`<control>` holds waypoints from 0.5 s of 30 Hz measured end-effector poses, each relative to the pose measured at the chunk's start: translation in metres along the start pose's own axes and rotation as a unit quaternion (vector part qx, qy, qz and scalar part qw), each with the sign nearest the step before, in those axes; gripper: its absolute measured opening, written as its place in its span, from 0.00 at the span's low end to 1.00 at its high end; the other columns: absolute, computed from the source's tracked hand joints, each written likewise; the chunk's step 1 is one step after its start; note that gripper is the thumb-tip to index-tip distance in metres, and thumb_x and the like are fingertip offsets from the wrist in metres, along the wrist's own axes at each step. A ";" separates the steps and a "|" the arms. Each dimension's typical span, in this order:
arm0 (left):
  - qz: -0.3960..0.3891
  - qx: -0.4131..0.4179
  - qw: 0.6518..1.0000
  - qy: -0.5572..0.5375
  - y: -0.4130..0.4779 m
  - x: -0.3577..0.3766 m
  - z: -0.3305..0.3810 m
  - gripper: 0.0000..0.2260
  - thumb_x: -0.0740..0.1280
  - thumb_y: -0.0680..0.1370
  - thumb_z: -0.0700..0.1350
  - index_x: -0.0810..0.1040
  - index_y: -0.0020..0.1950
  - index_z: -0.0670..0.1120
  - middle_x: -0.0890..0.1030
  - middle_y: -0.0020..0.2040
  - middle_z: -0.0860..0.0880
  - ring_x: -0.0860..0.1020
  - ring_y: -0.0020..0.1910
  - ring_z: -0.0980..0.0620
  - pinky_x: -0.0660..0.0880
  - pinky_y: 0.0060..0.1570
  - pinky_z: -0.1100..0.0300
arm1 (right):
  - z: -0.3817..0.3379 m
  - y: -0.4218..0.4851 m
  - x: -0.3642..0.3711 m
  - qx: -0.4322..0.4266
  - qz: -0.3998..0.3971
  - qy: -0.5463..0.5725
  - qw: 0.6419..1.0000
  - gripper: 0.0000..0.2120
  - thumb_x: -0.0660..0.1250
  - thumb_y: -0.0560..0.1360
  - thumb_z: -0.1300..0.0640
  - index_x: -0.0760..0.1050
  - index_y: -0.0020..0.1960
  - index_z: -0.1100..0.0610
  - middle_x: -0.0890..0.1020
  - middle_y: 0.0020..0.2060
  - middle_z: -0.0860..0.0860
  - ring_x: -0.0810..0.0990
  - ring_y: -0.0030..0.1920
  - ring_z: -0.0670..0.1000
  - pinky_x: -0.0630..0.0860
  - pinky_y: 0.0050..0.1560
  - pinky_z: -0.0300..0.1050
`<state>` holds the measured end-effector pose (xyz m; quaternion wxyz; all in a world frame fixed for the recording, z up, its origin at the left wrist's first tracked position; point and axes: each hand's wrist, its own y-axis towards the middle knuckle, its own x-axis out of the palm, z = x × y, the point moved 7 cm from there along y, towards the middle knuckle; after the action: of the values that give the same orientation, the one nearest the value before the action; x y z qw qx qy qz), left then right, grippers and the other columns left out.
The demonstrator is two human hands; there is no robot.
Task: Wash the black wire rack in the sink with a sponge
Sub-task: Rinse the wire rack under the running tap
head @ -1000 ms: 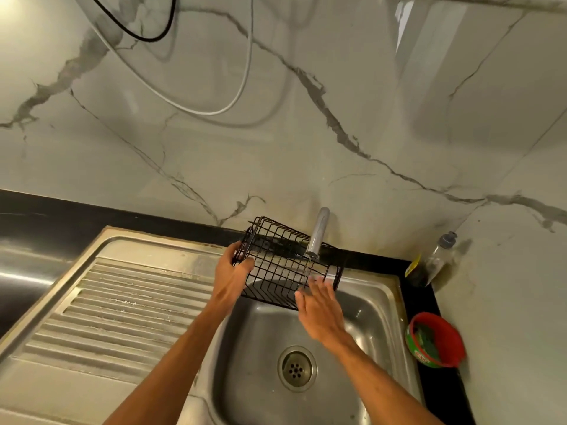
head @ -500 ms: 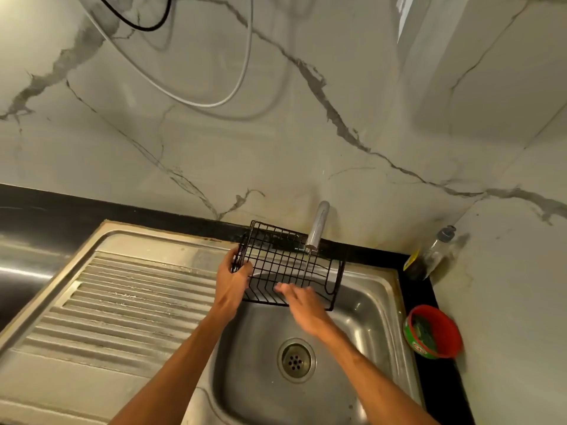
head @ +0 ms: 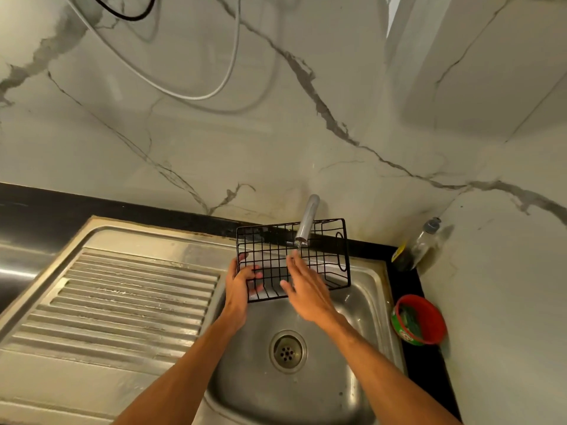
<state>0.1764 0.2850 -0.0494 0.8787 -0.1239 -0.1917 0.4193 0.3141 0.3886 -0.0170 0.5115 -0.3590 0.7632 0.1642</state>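
Grips black wire rack [head: 325, 262] by left side with left hand [head: 239, 286], over back edge of sink [head: 352, 332], under tap [head: 308, 216]; lays flat right hand [head: 306, 294] against wires.

Label [head: 405, 335] on the red tub [head: 434, 320] — lettering unreadable.

The black wire rack [head: 325, 259] is a small basket made of thin crossed wires. It is tilted, up over the back of the shiny metal sink [head: 362, 308].

Head view, steeply down onto sink [head: 362, 305], close.
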 end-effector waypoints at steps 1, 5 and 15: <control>-0.011 -0.001 1.000 0.002 0.000 0.004 -0.003 0.20 0.59 0.81 0.35 0.72 0.72 0.48 0.82 0.61 0.37 0.82 0.54 0.42 0.81 0.49 0.47 | 0.003 0.004 0.002 0.007 -0.002 0.004 1.000 0.34 0.54 0.83 0.44 0.39 0.80 0.50 0.34 0.77 0.49 0.36 0.76 0.48 0.41 0.75 0.52; -0.029 -0.005 1.000 0.007 -0.004 0.011 -0.008 0.21 0.60 0.80 0.37 0.71 0.72 0.49 0.82 0.61 0.39 0.81 0.57 0.41 0.79 0.55 0.44 | 0.030 0.015 -0.007 0.164 -0.006 0.090 0.982 0.34 0.50 0.83 0.43 0.34 0.79 0.52 0.29 0.76 0.56 0.32 0.77 0.58 0.39 0.76 0.57; -0.075 -0.019 0.997 -0.006 -0.014 0.028 -0.013 0.24 0.65 0.72 0.44 0.74 0.69 0.49 0.84 0.57 0.39 0.83 0.56 0.40 0.81 0.54 0.43 | 0.005 0.019 0.000 0.089 -0.037 0.047 0.994 0.38 0.52 0.82 0.39 0.28 0.77 0.49 0.21 0.71 0.54 0.22 0.71 0.60 0.30 0.72 0.62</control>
<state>0.2083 0.2979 -0.0493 0.9043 -0.1230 -0.2131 0.3489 0.3036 0.4050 -0.0215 0.5111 -0.3474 0.7840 0.0595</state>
